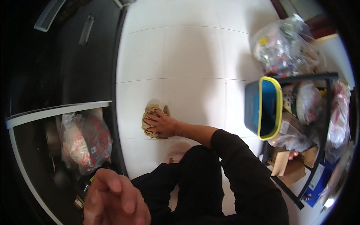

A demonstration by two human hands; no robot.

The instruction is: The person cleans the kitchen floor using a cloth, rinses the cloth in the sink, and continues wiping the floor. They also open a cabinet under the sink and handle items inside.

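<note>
A crumpled tan cleaning cloth (152,108) lies on the white tiled floor (180,59). Spread over its top, the fingers of my right hand (162,124) press it down, with part of the cloth hidden under the palm. My left hand (116,194) hangs close to the camera at the lower left, its fingers loosely curled around nothing. Below the cloth show a pink slipper (177,151) and my bent knees in black trousers (199,174).
Along the left stand black cabinets (90,64), one opened on plastic bags (85,140). To the right, a blue bin with a yellow rim (279,109) stands against a black-framed rack (327,112) holding bags and a cardboard box (292,174). A full clear plastic bag (284,47) sits beyond.
</note>
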